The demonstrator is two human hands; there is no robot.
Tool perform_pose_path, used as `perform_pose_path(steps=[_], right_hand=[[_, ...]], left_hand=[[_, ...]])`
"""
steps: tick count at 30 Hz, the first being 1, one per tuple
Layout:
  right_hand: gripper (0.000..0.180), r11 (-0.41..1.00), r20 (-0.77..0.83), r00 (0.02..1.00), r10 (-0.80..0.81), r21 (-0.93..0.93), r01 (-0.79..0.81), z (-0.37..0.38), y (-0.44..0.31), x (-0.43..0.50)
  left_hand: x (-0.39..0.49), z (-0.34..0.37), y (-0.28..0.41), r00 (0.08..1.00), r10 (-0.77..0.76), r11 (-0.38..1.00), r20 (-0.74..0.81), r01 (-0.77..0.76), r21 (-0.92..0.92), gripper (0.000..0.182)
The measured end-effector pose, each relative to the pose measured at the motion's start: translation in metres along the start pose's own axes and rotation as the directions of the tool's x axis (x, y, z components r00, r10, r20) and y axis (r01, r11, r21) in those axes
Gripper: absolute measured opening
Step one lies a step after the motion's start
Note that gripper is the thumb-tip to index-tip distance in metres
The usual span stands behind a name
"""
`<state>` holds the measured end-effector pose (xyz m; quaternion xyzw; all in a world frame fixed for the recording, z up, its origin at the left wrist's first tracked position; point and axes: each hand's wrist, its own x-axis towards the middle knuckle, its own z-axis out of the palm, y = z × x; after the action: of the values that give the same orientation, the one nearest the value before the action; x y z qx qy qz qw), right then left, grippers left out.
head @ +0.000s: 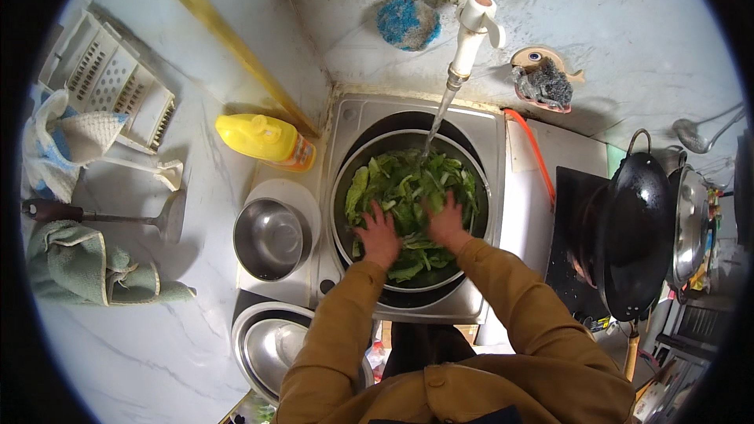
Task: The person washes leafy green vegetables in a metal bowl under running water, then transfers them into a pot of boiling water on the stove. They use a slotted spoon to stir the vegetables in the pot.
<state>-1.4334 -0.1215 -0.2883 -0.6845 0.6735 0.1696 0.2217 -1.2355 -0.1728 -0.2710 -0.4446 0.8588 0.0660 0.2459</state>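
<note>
A large metal basin [337,200] sits in the steel sink [496,159], holding cut leafy greens [406,182] in water. Water runs into it from the white plastic tap [469,35]. Over the left part of the greens my left hand [379,235] rests with fingers spread. My right hand [446,221] is among the leaves on the right, slightly blurred; its fingertips are partly hidden, so I cannot tell whether it grips any.
A yellow bottle [259,135] and a steel bowl [272,239] stand left of the sink, with steel basins [274,341] below. At right, a black wok [636,235] stands tilted near an orange hose [533,150]. A blue scrubber [407,22] hangs on the wall.
</note>
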Motion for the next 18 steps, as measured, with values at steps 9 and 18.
perform_pose_path(steps=[9,18], right_hand=[[0.058,0.986,-0.144,0.984,0.104,0.141,-0.084,-0.002,-0.006,-0.008],[0.082,0.949,0.042,0.993,0.106,0.295,-0.114,0.006,-0.014,-0.007]], left_hand=[[-0.006,-0.001,0.003,1.000,-0.022,0.962,0.004,0.022,-0.274,0.071],[-0.009,0.006,0.016,0.996,0.031,0.936,0.079,-0.002,-0.353,0.072]])
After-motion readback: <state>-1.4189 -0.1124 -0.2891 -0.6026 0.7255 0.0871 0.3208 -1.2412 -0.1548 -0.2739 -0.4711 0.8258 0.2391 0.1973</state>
